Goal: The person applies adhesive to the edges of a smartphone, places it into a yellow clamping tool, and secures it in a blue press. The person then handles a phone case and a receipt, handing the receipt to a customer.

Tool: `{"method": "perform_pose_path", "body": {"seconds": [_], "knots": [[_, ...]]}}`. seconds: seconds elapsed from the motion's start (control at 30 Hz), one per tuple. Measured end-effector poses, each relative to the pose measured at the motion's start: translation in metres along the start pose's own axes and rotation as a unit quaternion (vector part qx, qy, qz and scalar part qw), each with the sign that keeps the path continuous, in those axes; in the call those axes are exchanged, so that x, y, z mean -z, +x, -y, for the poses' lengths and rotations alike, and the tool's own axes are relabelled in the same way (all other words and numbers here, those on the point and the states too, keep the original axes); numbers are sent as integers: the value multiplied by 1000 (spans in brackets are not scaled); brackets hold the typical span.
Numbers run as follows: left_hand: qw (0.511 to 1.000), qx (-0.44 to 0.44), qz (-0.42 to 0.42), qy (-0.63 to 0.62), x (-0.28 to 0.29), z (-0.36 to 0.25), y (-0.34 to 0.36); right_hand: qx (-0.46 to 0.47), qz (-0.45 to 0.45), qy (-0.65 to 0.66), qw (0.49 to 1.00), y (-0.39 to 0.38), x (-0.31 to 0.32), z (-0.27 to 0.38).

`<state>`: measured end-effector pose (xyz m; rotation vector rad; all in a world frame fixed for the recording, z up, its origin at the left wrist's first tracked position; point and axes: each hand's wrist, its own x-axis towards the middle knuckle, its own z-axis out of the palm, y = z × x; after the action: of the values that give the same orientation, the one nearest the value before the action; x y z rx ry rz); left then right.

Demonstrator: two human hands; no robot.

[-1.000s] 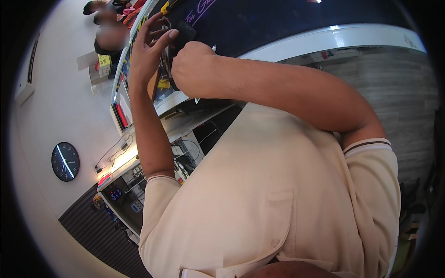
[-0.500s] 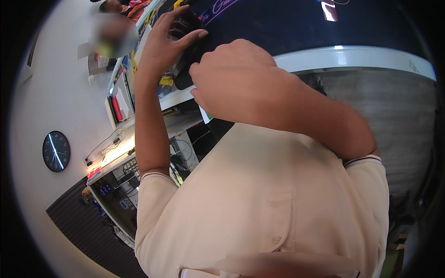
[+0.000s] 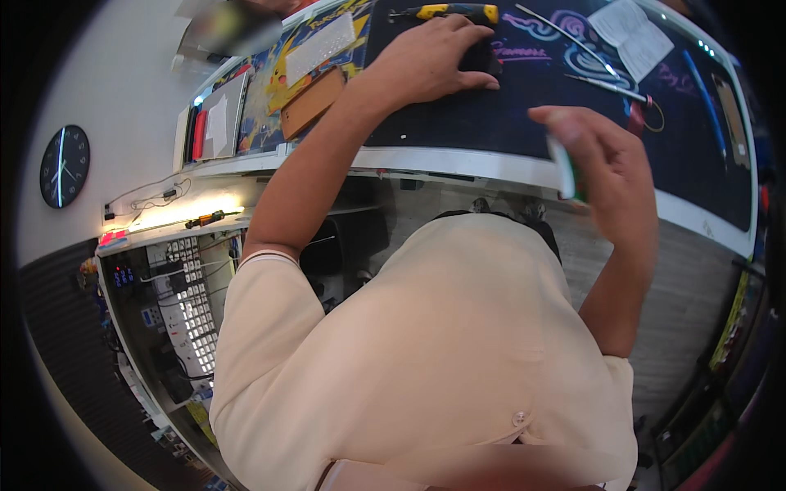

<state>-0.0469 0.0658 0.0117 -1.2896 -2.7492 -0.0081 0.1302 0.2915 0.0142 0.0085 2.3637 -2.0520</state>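
My left hand (image 3: 446,57) is closed over a dark flat device (image 3: 483,64) on the black printed mat (image 3: 512,123), fingers at its top and thumb at its lower side. A yellow-and-black tool (image 3: 434,13) lies just above it. My right hand (image 3: 598,159) holds a small white-and-green object (image 3: 569,176), partly hidden and blurred, at the table's front edge. Thin metal tools (image 3: 589,79), a folded white sheet (image 3: 630,37) and a blue pen-like stick (image 3: 704,94) lie on the mat to the right.
Left are a colourful mat (image 3: 291,82), a tan flat piece (image 3: 311,105) and stacked laptops or books (image 3: 221,123). The white table rim (image 3: 458,159) curves ahead. A side desk (image 3: 131,303) holds a keyboard (image 3: 192,311) and cables. A dark rack (image 3: 729,344) stands at right.
The view has swung, showing more of the mat. My right hand has moved right, away from my left hand, with the white-and-green object. My left hand stays over the dark device.
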Motion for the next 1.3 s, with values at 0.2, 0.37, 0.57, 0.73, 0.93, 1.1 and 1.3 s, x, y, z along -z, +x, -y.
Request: {"method": "perform_pose_path", "body": {"seconds": [0.2, 0.37, 0.57, 0.73, 0.93, 1.1, 1.3], "knots": [[996, 21, -53, -73, -30, 0, -15, 61, -88, 545, 831, 33, 50, -27], [969, 39, -201, -135, -32, -12, -48, 19, -149, 641, 753, 77, 19, -4], [843, 233, -327, -358, -19, 37, -143, 23, -30, 529, 848, 137, -79, 35], [814, 253, -371, -367, -23, 80, -175, -13, 162, 513, 843, 192, -167, 42], [887, 183, -307, -291, -29, 124, -162, -49, 88, 436, 894, 207, -219, 27], [927, 69, -232, -286, -23, 144, -143, -55, 76, 422, 902, 206, -229, 23], [922, 52, -174, -343, -8, 146, -142, -57, 13, 393, 918, 193, -236, 20]]}}
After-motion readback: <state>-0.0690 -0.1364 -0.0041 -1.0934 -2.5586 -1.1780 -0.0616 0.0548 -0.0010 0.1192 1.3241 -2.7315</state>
